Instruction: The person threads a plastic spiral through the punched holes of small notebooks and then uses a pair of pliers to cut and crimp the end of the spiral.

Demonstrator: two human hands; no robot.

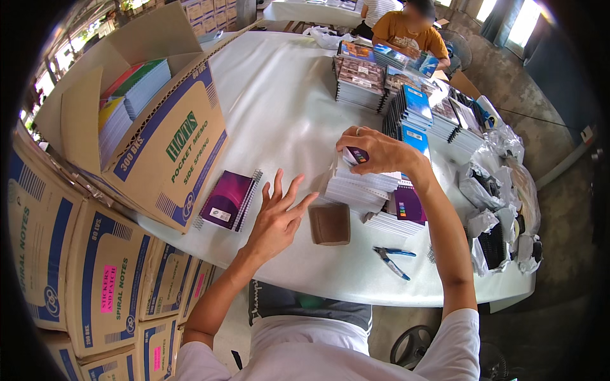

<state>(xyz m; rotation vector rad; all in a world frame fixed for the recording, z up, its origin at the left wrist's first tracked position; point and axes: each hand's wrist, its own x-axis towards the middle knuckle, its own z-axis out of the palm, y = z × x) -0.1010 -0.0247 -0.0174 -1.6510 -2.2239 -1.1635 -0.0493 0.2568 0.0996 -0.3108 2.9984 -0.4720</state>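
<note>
Fingers of right hand pinch small notebook atop stack.

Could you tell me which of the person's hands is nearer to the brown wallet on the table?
Left. The left hand hovers open just left of the brown wallet, fingertips almost beside it. The right hand is farther up, gripping a small notebook atop a stack.

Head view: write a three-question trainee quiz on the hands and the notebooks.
1. True or false: the left hand grips a notebook.
2. What does the right hand hold? A) pliers B) a small notebook C) a box
3. What tool lies on the table near its front edge?

Key:
1. False; it hovers open above the table.
2. B, a small notebook over the stack of notebooks.
3. Blue-handled pliers.
</note>
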